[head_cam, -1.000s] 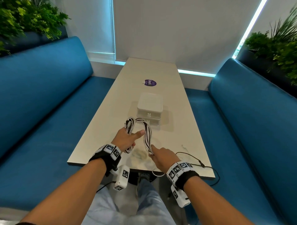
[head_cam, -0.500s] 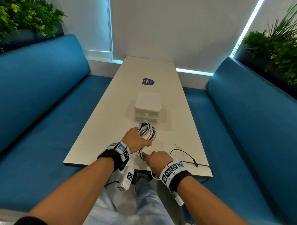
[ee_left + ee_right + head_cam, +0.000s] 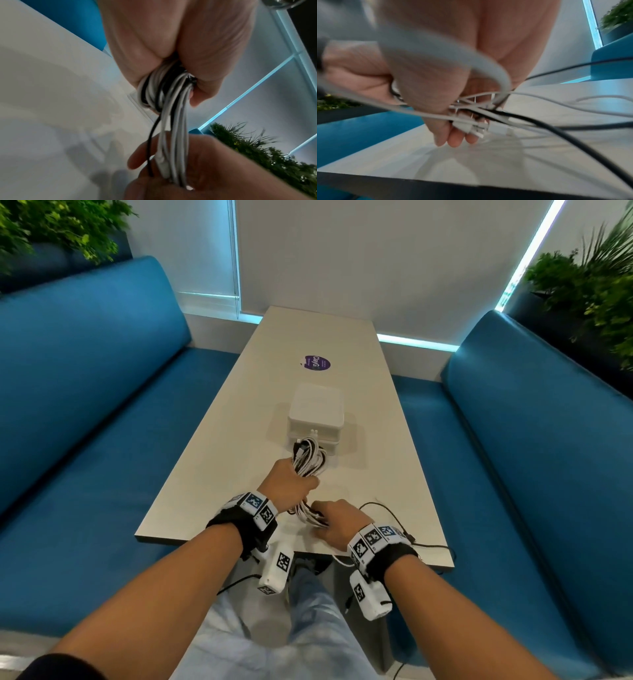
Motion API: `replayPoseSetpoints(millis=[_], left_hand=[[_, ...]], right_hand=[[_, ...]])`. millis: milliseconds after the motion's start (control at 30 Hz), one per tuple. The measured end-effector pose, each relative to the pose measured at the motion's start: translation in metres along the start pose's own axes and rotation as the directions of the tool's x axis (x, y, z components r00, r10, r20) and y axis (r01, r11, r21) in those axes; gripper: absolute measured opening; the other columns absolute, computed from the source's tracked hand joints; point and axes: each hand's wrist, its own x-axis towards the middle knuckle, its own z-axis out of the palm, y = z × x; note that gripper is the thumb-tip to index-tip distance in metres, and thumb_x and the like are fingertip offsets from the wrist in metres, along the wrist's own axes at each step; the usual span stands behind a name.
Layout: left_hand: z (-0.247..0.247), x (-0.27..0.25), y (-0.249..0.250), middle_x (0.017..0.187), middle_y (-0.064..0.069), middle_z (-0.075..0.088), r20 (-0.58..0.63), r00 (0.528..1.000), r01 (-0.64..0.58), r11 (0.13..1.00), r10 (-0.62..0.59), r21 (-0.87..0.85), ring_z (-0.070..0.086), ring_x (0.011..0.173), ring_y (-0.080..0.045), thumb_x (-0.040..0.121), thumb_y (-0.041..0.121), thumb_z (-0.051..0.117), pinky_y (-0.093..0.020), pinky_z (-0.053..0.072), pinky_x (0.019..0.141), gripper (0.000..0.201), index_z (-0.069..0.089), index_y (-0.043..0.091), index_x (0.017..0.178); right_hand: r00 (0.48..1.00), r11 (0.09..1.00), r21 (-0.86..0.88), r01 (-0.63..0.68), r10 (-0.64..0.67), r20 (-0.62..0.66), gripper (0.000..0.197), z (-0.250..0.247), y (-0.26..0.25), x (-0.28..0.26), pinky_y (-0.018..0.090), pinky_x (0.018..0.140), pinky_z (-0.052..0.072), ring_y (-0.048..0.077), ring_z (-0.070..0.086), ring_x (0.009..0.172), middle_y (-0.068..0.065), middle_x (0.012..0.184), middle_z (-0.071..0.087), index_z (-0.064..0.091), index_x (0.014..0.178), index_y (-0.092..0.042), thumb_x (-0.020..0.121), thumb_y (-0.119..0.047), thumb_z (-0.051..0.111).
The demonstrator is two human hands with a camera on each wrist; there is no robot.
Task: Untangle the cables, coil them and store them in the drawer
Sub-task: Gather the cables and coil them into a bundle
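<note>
Left hand (image 3: 286, 486) fisted round the coiled cables (image 3: 308, 462); right hand (image 3: 337, 523) pinches the bundle's near end. We judge them light, limp, springy (grip mid-coil, across all loops). Drawer unit (image 3: 315, 414) sits closed just beyond, on the counter (image 3: 219, 460).

Two hands (image 3: 291, 486); one drawer box (image 3: 315, 416); two benches (image 3: 85, 405); one table (image 3: 222, 467)

I'm folding the cable coil (image 3: 308, 463) flatter, left hand (image 3: 286, 486) closing round it, right hand (image 3: 337, 520) now gripping its near end.
</note>
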Motion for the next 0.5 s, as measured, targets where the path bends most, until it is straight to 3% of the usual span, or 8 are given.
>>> replayPoseSetpoints(millis=[100, 200, 300, 433, 500], left_hand=[[-0.003, 0.001, 0.003, 0.055, -0.005, 0.054, -0.042, 0.999, 0.021, 0.999, -0.023, -0.027, 0.049, 0.048, -0.018, 0.086, 0.023, 0.073, -0.023, 0.039, 0.045, 0.021, 0.061, 0.013, 0.072], [-0.017, 0.009, 0.002, 0.056, -0.006, 0.053, -0.184, 0.981, 0.026, 0.984, -0.058, -0.175, 0.048, 0.051, -0.021, 0.090, 0.021, 0.069, -0.026, 0.038, 0.050, 0.018, 0.064, 0.011, 0.076], [-0.038, 0.019, -0.004, 0.062, -0.010, 0.060, -0.332, 0.939, 0.041, 0.989, -0.086, -0.141, 0.053, 0.049, -0.022, 0.092, 0.022, 0.065, -0.024, 0.041, 0.046, 0.013, 0.065, 0.009, 0.090], [-0.056, 0.026, -0.019, 0.072, -0.012, 0.068, -0.424, 0.902, 0.047, 0.995, -0.081, -0.090, 0.061, 0.054, -0.022, 0.091, 0.023, 0.064, -0.025, 0.046, 0.056, 0.016, 0.064, 0.012, 0.103], [-0.056, 0.024, -0.022, 0.075, -0.011, 0.067, -0.409, 0.909, 0.048, 0.994, -0.084, -0.098, 0.061, 0.054, -0.021, 0.091, 0.020, 0.063, -0.024, 0.045, 0.056, 0.016, 0.063, 0.012, 0.105]], right_hand=[[1.000, 1.000, 0.022, 0.002, -0.002, -0.010, 0.035, -0.004, 0.006, -0.001, 0.034, 0.082, 0.048, 0.028, 0.063, 0.101, 0.007, 0.108, 0.068, 0.058, 0.117, -0.018, 0.085, -0.029, 0.067], [0.998, 0.986, 0.155, -0.059, 0.063, -0.017, 0.060, -0.009, 0.021, -0.009, 0.034, 0.093, 0.048, 0.019, 0.058, 0.111, 0.000, 0.122, 0.060, 0.049, 0.128, -0.021, 0.075, -0.031, 0.076], [0.983, 0.959, 0.221, -0.179, 0.181, 0.010, 0.073, -0.015, 0.045, -0.020, 0.038, 0.100, 0.046, 0.020, 0.056, 0.116, -0.003, 0.128, 0.056, 0.041, 0.132, -0.028, 0.071, -0.034, 0.080], [0.958, 0.953, 0.098, -0.285, 0.284, 0.023, 0.066, -0.023, 0.064, -0.027, 0.040, 0.107, 0.040, 0.023, 0.053, 0.122, -0.004, 0.136, 0.053, 0.041, 0.137, -0.032, 0.080, -0.028, 0.075], [0.958, 0.958, -0.027, -0.286, 0.286, 0.013, 0.061, -0.026, 0.064, -0.027, 0.039, 0.107, 0.038, 0.024, 0.051, 0.123, -0.001, 0.138, 0.052, 0.038, 0.139, -0.032, 0.086, -0.024, 0.066]])
